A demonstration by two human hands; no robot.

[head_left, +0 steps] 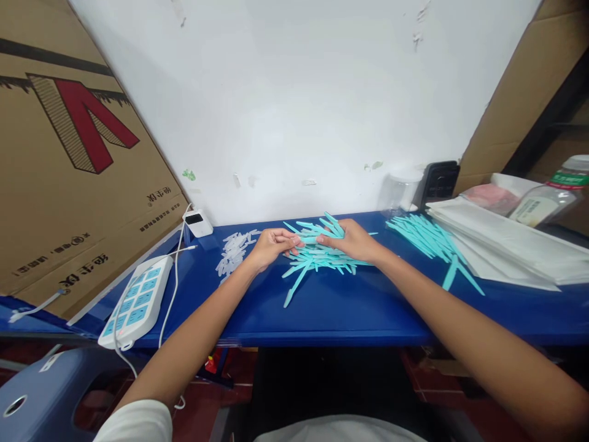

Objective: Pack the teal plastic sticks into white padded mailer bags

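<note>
A heap of slim turquoise plastic sticks (317, 264), shaped like eyebrow razors, lies on the blue table. Over it, my right hand (352, 238) is closed around a bunch of these sticks, their ends fanning out past the thumb. My left hand (275, 244) meets it at the left ends of the bunch, thumb and fingers pinched together. What sits in that pinch is too small to make out. Beside my left hand is a pile of small translucent plastic pieces (234, 253). A second group of turquoise sticks (426, 236) lies to the right of my right forearm.
At the left are a power strip (138, 301) with white cables and a small white device (199, 223) with a dark screen. A large cardboard box (83, 172) stands there. White sheets (497, 245), a clear jar (402, 190) and a bottle (547, 196) occupy the right side.
</note>
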